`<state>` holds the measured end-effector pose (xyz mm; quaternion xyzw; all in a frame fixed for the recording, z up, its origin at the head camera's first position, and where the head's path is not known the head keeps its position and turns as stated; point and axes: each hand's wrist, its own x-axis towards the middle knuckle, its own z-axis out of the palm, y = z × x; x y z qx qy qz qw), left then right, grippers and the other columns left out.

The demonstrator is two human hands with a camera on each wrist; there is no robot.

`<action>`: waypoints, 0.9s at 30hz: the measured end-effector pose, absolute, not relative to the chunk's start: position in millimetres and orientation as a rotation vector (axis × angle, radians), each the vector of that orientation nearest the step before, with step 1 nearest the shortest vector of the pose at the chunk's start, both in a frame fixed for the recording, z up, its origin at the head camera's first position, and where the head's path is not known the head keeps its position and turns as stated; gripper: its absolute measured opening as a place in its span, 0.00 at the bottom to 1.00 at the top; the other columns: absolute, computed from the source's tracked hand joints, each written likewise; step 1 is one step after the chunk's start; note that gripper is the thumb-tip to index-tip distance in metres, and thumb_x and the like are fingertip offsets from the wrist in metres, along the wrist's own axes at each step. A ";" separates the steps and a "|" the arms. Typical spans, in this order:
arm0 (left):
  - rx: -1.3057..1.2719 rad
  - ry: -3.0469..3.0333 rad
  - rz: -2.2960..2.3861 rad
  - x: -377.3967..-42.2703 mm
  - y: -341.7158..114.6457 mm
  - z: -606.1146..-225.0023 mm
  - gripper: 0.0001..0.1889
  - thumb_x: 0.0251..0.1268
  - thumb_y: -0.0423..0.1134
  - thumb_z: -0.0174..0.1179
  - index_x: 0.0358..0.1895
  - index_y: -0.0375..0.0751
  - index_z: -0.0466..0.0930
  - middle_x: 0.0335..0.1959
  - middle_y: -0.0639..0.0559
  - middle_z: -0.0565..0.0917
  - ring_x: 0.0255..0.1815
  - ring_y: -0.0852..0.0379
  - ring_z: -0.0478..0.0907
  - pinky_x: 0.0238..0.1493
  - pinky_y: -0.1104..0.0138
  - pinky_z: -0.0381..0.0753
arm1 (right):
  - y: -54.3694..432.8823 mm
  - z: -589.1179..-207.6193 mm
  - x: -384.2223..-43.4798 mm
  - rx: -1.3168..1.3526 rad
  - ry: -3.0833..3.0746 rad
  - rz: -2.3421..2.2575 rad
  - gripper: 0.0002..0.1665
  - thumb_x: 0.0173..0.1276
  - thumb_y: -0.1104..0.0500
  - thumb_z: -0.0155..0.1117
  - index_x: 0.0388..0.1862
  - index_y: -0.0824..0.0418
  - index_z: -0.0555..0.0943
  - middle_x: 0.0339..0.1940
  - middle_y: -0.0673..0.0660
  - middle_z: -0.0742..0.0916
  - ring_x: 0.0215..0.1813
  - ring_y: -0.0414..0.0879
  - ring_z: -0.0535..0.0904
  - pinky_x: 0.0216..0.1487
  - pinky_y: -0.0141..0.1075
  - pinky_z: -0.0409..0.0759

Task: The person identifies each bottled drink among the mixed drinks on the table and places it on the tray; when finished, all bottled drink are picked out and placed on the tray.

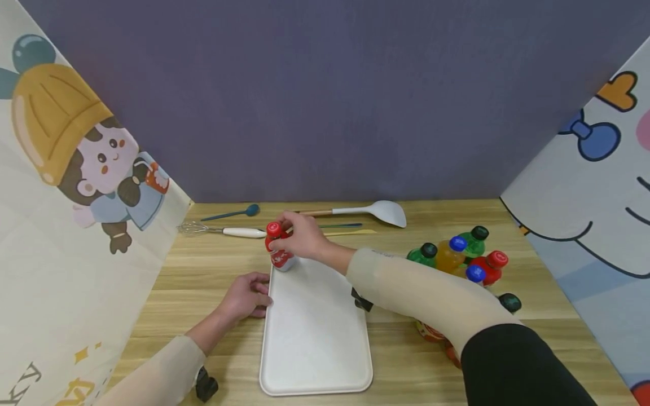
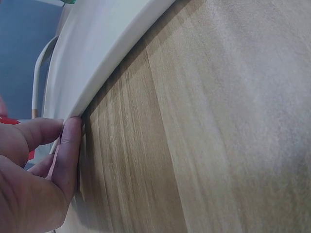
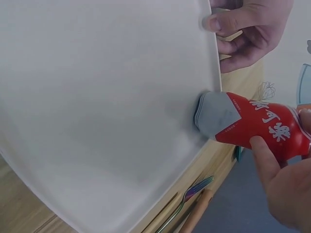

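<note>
A white rectangular tray (image 1: 316, 332) lies on the wooden table in front of me. My left hand (image 1: 246, 296) holds the tray's left rim, its thumb on the edge and its fingers bent beside it, as the right wrist view shows. With my right hand (image 1: 304, 235) I grip a red-and-white cola bottle (image 1: 281, 259) around its upper part, near the red cap. This bottle is at the tray's far left corner; in the right wrist view its pale base (image 3: 214, 115) meets the tray surface, though firm contact is hard to tell.
Several bottles, among them a green bottle (image 1: 422, 255) and an orange one (image 1: 449, 256), stand to the right, partly behind my right sleeve. Along the back lie a whisk (image 1: 244, 232), a blue spoon (image 1: 251, 210), a white spatula (image 1: 388, 213) and a fork (image 3: 199, 186).
</note>
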<state>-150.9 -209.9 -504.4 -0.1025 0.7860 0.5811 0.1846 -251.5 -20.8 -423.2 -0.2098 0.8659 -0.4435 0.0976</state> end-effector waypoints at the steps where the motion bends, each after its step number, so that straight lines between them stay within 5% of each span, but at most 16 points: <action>1: -0.287 2.215 1.637 -150.9 -209.9 -503.9 0.33 0.55 0.19 0.66 0.67 0.28 0.71 0.41 0.40 0.77 0.31 0.53 0.81 0.30 0.57 0.92 | -20.8 -422.8 -251.3 -0.620 2.560 -1.313 0.26 0.61 0.52 0.80 0.56 0.50 0.80 0.49 0.48 0.87 0.48 0.41 0.83 0.43 0.31 0.87; 8: -0.275 2.219 1.636 -152.1 -209.7 -503.9 0.33 0.55 0.19 0.67 0.68 0.28 0.71 0.42 0.39 0.78 0.31 0.53 0.81 0.30 0.56 0.92 | -16.6 -420.9 -253.0 -0.633 2.532 -1.272 0.30 0.61 0.50 0.79 0.61 0.52 0.78 0.53 0.49 0.86 0.52 0.43 0.83 0.47 0.32 0.87; 18: -0.310 2.229 1.621 -150.8 -209.5 -505.7 0.32 0.55 0.19 0.66 0.67 0.29 0.72 0.42 0.40 0.78 0.31 0.52 0.81 0.30 0.58 0.92 | -1.3 -402.8 -263.3 -0.853 2.411 -1.067 0.36 0.62 0.53 0.78 0.68 0.58 0.77 0.63 0.56 0.84 0.65 0.51 0.80 0.69 0.41 0.81; 27: -0.317 2.241 1.623 -149.8 -208.7 -507.8 0.32 0.54 0.18 0.67 0.66 0.29 0.73 0.42 0.40 0.78 0.30 0.51 0.81 0.29 0.57 0.92 | 24.8 -368.5 -255.1 -0.858 2.363 -1.066 0.39 0.62 0.53 0.79 0.71 0.57 0.76 0.68 0.56 0.82 0.66 0.52 0.80 0.68 0.38 0.81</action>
